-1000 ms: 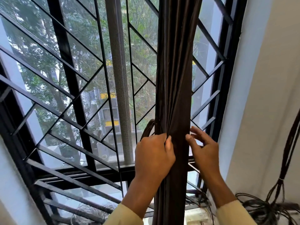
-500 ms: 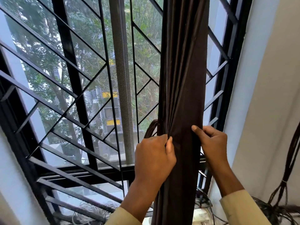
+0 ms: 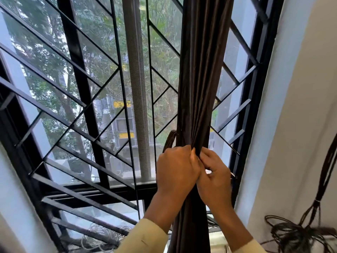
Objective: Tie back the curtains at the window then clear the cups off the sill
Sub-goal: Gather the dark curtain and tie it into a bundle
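A dark brown curtain (image 3: 200, 79) hangs gathered into a narrow bunch in front of the window. My left hand (image 3: 176, 170) is closed around the bunch from the left at about waist height of the drape. My right hand (image 3: 215, 177) grips the same bunch from the right, its fingers pressed against the left hand's. A dark loop of tie-back cord (image 3: 170, 138) sticks out just above my left hand, behind the curtain. No cups are in view.
A black metal grille (image 3: 82, 99) with diagonal bars covers the window. The black window frame (image 3: 249, 110) meets a white wall (image 3: 299, 115) on the right. Dark cables (image 3: 299, 232) hang and coil at lower right. Tangled wire (image 3: 102, 236) lies low behind the grille.
My right hand has come in from the curtain's right edge and closed on the bunch beside my left hand. The drape is squeezed narrower. My left hand has kept its grip.
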